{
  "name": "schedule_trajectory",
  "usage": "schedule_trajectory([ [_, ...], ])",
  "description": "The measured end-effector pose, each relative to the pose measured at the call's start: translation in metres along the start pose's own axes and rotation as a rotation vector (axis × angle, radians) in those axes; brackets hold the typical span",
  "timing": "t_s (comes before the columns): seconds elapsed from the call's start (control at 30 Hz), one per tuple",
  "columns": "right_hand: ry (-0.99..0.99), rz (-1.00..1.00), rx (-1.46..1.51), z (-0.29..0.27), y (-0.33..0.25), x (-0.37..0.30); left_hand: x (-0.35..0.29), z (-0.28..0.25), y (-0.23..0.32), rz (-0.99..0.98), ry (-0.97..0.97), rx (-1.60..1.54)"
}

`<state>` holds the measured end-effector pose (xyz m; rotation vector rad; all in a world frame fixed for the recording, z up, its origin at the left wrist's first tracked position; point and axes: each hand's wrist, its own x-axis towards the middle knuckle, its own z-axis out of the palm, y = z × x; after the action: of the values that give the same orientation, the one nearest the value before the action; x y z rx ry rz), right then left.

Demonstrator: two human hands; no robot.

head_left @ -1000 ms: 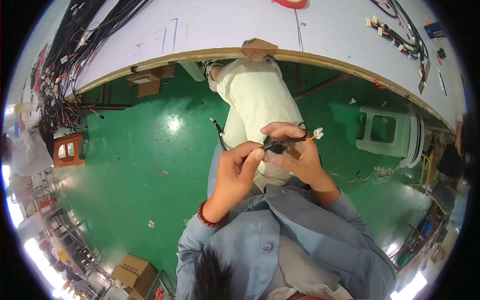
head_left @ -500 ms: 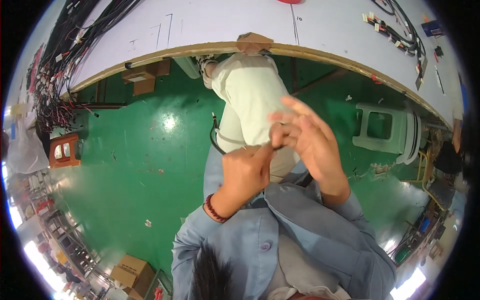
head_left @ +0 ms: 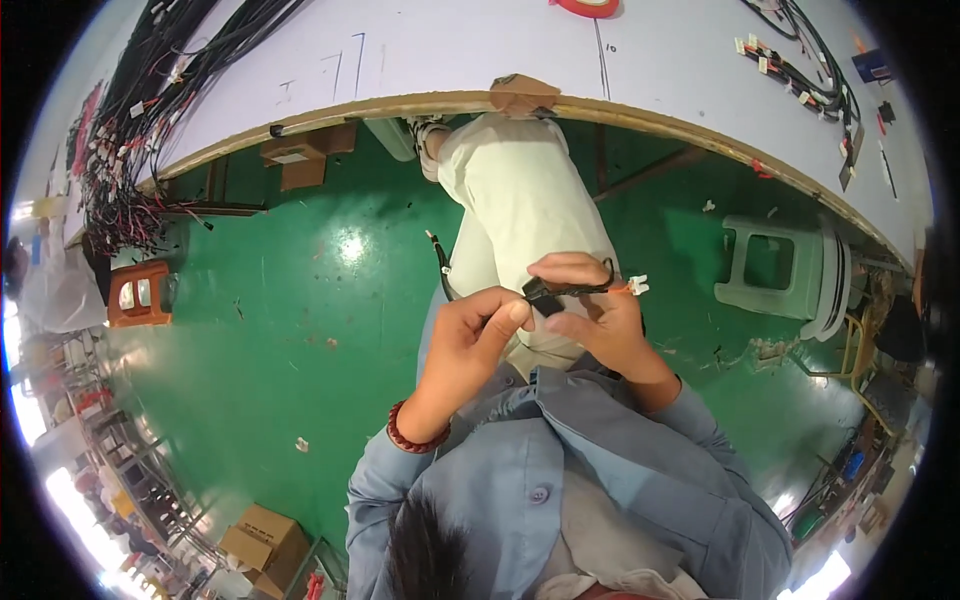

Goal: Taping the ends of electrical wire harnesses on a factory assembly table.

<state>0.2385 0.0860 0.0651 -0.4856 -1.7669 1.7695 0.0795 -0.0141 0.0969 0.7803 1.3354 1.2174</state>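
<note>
In front of my lap, my left hand (head_left: pixel 475 338) is closed, thumb against fingers, on a wire harness with black sleeving. One dark cable end (head_left: pixel 438 250) of it sticks out beyond the left hand's far side. Just right of the left thumb, a flat black piece (head_left: pixel 545 298), perhaps tape, sits on the harness. Around this part is my right hand (head_left: pixel 612 325), its thumb and fingers apart. Thin wires cross the right fingers to a small white connector (head_left: pixel 637 285) with a bit of orange beside it.
A white-topped table (head_left: pixel 450 60) spans the far side, a brown patch (head_left: pixel 524 95) on its edge. Bundled black cables (head_left: pixel 150 120) hang off its left end; more harnesses (head_left: pixel 800 85) lie right. Stools, one brown (head_left: pixel 140 295), one pale green (head_left: pixel 765 270), stand on the green floor.
My right hand has turned and lowered, so the black piece and white connector now show. The left thumb has come into view on the harness. The whole view has shifted slightly.
</note>
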Motion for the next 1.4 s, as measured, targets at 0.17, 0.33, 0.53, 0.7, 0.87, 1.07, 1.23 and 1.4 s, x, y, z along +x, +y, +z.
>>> schedule_trajectory([
  [0.17,0.059,0.137,0.178,0.007,-0.003,-0.006,0.003,0.001,0.004,0.074,0.085,0.053],
  [0.33,-0.067,0.292,0.058,-0.007,-0.019,-0.015,0.006,0.005,-0.004,0.298,0.236,0.330],
  [0.53,0.211,0.470,0.605,-0.002,-0.044,-0.016,0.017,0.010,-0.011,0.661,0.364,0.881],
  [0.7,0.299,0.508,0.756,0.000,-0.060,0.017,0.015,0.009,-0.014,0.665,0.317,0.868],
  [0.87,-0.074,0.100,0.431,-0.009,-0.019,-0.044,0.003,0.008,0.000,0.283,0.251,0.415],
  [1.07,0.229,-0.030,0.261,0.018,-0.003,-0.006,-0.002,0.008,0.012,0.086,0.116,0.129],
  [1.23,0.132,-0.043,-0.150,0.003,0.004,-0.006,-0.003,0.006,0.012,0.090,0.145,0.072],
  [1.4,0.085,0.219,-0.136,0.005,-0.021,-0.029,0.006,0.009,-0.005,0.372,0.321,0.490],
])
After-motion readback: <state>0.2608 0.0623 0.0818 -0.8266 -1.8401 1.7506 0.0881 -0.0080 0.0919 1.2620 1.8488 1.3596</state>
